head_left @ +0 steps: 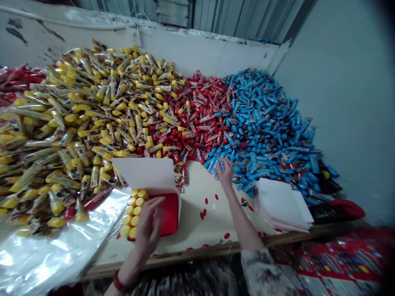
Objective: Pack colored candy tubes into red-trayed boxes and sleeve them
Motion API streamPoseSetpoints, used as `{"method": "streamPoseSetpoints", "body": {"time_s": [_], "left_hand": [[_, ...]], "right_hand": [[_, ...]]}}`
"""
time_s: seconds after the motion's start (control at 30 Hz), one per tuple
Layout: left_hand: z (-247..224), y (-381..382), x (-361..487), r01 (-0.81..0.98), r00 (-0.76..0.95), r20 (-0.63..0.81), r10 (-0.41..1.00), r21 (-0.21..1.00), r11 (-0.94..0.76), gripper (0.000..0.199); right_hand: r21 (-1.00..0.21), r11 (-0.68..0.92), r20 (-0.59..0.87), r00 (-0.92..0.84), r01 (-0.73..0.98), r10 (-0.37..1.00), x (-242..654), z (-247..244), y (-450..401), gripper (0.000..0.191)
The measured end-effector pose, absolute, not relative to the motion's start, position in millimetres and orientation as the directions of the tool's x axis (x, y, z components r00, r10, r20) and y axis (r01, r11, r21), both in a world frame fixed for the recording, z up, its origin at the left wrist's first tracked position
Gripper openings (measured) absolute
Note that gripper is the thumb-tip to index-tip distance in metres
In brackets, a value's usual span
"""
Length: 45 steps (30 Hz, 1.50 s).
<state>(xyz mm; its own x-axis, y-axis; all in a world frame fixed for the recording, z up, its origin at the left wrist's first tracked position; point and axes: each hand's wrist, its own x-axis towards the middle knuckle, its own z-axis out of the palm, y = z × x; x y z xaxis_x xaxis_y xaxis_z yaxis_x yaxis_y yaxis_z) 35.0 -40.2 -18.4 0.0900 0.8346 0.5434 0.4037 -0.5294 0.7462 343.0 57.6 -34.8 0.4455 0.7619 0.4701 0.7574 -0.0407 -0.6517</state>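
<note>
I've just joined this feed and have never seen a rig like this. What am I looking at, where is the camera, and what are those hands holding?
This is one view from a camera worn on a person's head, looking down at their own bare hands. On the table lie heaps of yellow packets, red packets and blue packets. The left hand is open over a row of yellow-capped tubes next to a red box. The right hand touches the edge of the blue packets; I cannot tell whether it holds any.

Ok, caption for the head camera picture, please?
Left hand over yellow-capped tubes and a red box, right hand touching a blue heap.
</note>
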Motion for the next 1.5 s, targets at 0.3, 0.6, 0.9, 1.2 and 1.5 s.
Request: {"method": "streamPoseSetpoints", "body": {"time_s": [0.3, 0.6, 0.9, 1.2, 1.5], "left_hand": [[-50.4, 105.8, 258.3, 0.602, 0.389, 0.070, 0.919, 0.735, -0.311, 0.049], [-122.3, 45.1, 256.7, 0.682, 0.395, 0.026, 0.918, 0.662, -0.312, 0.047], [-120.9, -24.5, 165.8, 0.536, 0.295, 0.123, 0.948, 0.800, -0.270, 0.039], [-87.0, 20.5, 219.5, 0.828, 0.406, -0.144, 0.902, 0.475, -0.297, 0.033], [-72.4, -13.5, 172.2, 0.864, 0.295, -0.249, 0.922, 0.482, -0.146, 0.025]], "right_hand": [[-0.276, -0.175, 0.101, 0.210, 0.945, 0.972, 413.2, -70.1, 108.8, 0.042], [-0.490, 0.242, 0.184, -0.172, 0.838, 0.968, 414.5, -98.4, -0.9, 0.052], [-0.595, 0.068, 0.189, 0.057, 0.801, 0.980, 429.9, -67.6, -84.8, 0.021], [-0.244, -0.401, -0.055, 0.401, 0.883, 0.915, 424.5, -70.5, -93.3, 0.036], [-0.491, -0.301, 0.016, 0.354, 0.817, 0.935, 393.6, -90.8, -69.8, 0.021]]}}
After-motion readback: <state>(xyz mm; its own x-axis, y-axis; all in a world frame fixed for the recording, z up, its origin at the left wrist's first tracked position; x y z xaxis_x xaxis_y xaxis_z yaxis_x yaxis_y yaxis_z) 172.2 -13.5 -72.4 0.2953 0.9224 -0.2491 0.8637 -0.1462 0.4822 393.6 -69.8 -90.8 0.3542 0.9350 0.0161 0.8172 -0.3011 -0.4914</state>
